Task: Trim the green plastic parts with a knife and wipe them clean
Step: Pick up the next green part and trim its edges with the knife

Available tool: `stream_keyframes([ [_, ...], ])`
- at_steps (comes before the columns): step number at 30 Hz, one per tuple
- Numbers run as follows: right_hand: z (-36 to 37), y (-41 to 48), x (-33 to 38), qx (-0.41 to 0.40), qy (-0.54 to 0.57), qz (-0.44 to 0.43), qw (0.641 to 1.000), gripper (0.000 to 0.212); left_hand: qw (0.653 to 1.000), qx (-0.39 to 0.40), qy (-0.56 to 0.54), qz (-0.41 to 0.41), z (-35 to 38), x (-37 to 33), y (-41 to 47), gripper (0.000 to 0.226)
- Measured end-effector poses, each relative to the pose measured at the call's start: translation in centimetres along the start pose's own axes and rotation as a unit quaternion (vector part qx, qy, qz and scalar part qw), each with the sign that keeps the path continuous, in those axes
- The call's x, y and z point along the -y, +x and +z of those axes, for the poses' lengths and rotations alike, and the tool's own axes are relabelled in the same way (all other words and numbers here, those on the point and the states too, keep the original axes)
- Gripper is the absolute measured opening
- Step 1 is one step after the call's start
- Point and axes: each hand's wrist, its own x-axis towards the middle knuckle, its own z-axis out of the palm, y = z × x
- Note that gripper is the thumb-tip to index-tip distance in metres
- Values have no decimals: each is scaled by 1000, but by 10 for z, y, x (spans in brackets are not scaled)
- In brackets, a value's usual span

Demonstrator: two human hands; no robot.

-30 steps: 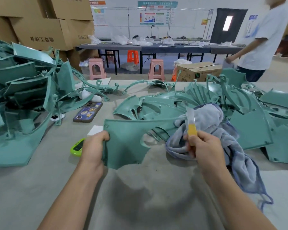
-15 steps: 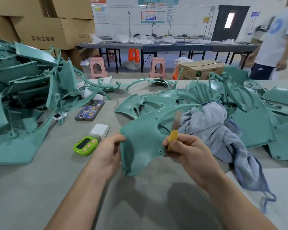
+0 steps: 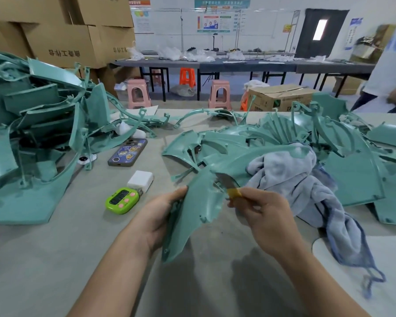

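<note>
The fingers [image 3: 178, 193] of the left hand [image 3: 160, 216] are curled round the left edge of a matte green plastic part [image 3: 197, 209], which is held tilted above the worktop [image 3: 55, 259]. A yellow-handled knife [image 3: 226, 183] is pinched by the right hand [image 3: 263, 216], its blade laid on the part's ragged rim. A grey cloth [image 3: 295, 179] is seen just beyond the right fingers.

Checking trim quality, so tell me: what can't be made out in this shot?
All in the head view:
- Fingers of the left hand: hidden behind the held part.
- Handle of the knife: mostly covered by the right hand; blade blurred, so its contact with the part is unclear.
- Display of the timer: too small to read.
- The person at right: blurred, cut off by the frame edge.
</note>
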Motion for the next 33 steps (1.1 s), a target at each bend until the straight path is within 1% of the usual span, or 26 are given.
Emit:
stream_keyframes([
  [2, 2, -2, -3, -4, -62, -27, 998, 32, 1000, 11, 9, -20, 5, 2, -2, 35],
  [3, 2, -2, -5, -24, -72, -27, 997, 34, 999, 15, 10, -26, 7, 4, -3, 34],
  [4, 2, -2, -6, -52, -68, -20, 996, 37, 999, 19, 11, -29, 8, 5, -2, 35],
  [6, -2, 0, -7, -123, -65, -9, 990, 41, 999, 18, 26, -28, 9, 6, -2, 49],
  [7, -5, 2, -7, -159, -91, -16, 983, 35, 999, 9, 37, -29, 10, 6, -2, 53],
  [8, -9, 4, -7, -189, -129, -19, 973, 28, 998, 1, 45, -32, 11, 5, -3, 53],
  [10, -19, 9, -7, -232, -162, -17, 959, 18, 998, -13, 56, -38, 11, 4, -4, 46],
  [11, -22, 10, -8, -236, -148, -18, 960, 18, 997, -17, 57, -39, 11, 4, -4, 44],
  [12, -22, 9, -8, -221, -123, -23, 967, 22, 998, -18, 55, -39, 11, 5, -4, 42],
  [13, -19, 7, -8, -185, -101, -27, 977, 29, 998, -17, 52, -41, 11, 5, -4, 42],
  [15, -8, 1, -4, -86, -44, -31, 995, 40, 998, -16, 47, -47, 12, 6, -3, 39],
  [16, -4, -1, -2, -59, -23, -29, 998, 44, 998, -16, 46, -50, 12, 7, -3, 37],
  [17, -3, 1, -1, -72, -25, -24, 997, 44, 997, -17, 48, -52, 12, 7, -3, 36],
  [18, -6, 4, -1, -117, -55, -16, 991, 41, 997, -20, 49, -54, 11, 7, -2, 39],
  [20, -19, 11, -1, -240, -123, 13, 963, 37, 998, -23, 39, -52, 8, 5, -1, 49],
  [21, -25, 13, 0, -282, -136, 25, 949, 36, 998, -24, 31, -49, 7, 4, 0, 54],
  [22, -28, 12, -1, -301, -148, 22, 942, 34, 998, -25, 24, -49, 6, 3, 0, 56],
  [23, -27, 10, -2, -291, -155, -1, 944, 32, 998, -25, 21, -50, 6, 2, 0, 56],
  [24, -24, 7, -6, -259, -167, -35, 951, 28, 998, -22, 25, -51, 5, 2, 1, 53],
  [26, -10, 1, -11, -168, -184, -100, 963, 25, 997, -13, 47, -55, 5, 4, 2, 51],
  [27, -4, 1, -12, -132, -177, -113, 969, 23, 997, -6, 51, -57, 5, 5, 2, 49],
  [28, -1, 4, -11, -121, -144, -98, 977, 17, 997, -3, 48, -60, 5, 6, 2, 45],
  [29, -1, 8, -10, -134, -111, -61, 983, 11, 997, -2, 39, -60, 6, 5, 2, 40],
  [30, -5, 11, -11, -175, -102, -23, 979, 13, 998, -5, 29, -55, 6, 5, 2, 36],
  [32, -17, 14, -15, -239, -129, 27, 962, 24, 999, -20, 13, -27, 5, 3, 4, 33],
  [33, -20, 14, -16, -245, -135, 35, 959, 24, 999, -31, 11, -9, 5, 2, 5, 31],
])
